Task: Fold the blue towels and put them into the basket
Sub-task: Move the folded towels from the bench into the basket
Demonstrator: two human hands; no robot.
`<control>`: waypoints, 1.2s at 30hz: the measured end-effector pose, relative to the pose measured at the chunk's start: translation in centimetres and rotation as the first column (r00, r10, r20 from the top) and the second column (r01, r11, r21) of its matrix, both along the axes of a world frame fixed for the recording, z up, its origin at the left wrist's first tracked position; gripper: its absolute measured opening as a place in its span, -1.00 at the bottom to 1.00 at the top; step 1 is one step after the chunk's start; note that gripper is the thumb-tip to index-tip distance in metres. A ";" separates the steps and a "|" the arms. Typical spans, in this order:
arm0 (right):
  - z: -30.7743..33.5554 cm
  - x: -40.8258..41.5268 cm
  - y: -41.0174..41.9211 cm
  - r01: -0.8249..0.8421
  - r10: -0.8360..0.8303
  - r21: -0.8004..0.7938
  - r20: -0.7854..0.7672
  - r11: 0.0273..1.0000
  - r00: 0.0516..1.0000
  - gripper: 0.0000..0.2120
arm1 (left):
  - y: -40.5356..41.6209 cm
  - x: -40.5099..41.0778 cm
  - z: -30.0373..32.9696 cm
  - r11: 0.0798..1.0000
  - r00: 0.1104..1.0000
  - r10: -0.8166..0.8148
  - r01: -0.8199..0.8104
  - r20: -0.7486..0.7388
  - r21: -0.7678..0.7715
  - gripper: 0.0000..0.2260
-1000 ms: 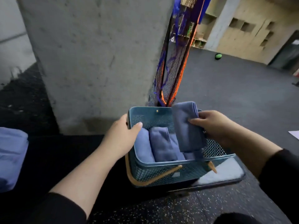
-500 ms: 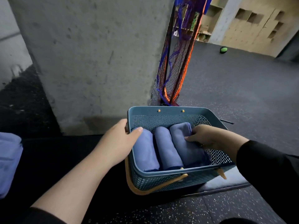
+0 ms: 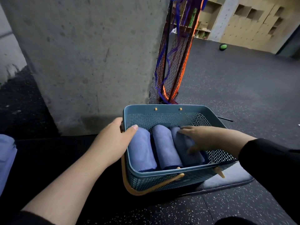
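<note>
- Your left hand grips the left rim of the teal basket: the thumb hooks over the edge to the inside, the fingers wrap the outer wall, so this grip is clenched on the basket.
- Your right hand reaches into the basket from the right and lies flat, fingers spread, on top of the right-hand towel. It presses rather than pinches; this grip is released, palm down on the cloth.
- Three rolled blue towels sit side by side inside the basket, running front to back: the left towel against the left wall by your thumb, the middle towel touching both neighbours, and the right-hand one under your palm.
- The space between the right-hand towel and the right wall of the basket is bare mesh.
- The basket's tan handle is folded down across the near wall.
- The basket stands on a dark mat, its right end over a grey pad.
- More blue cloth lies at the far left edge of the view, well apart from the basket.
- A concrete pillar rises just behind the basket, with an orange and blue net at its right edge.
</note>
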State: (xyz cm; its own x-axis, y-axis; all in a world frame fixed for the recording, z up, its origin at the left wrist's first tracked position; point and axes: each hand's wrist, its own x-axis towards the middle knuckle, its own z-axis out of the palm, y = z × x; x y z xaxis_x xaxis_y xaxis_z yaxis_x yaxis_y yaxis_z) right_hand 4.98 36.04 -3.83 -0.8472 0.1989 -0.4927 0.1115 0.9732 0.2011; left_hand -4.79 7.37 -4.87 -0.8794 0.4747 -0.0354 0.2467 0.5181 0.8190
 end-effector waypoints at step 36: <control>-0.4 0.8 -0.7 0.087 -0.092 -0.055 -0.113 0.995 0.989 -0.44 | 0.1 -0.4 -0.4 1.000 1.000 0.011 -0.011 -0.018 -0.028 -0.65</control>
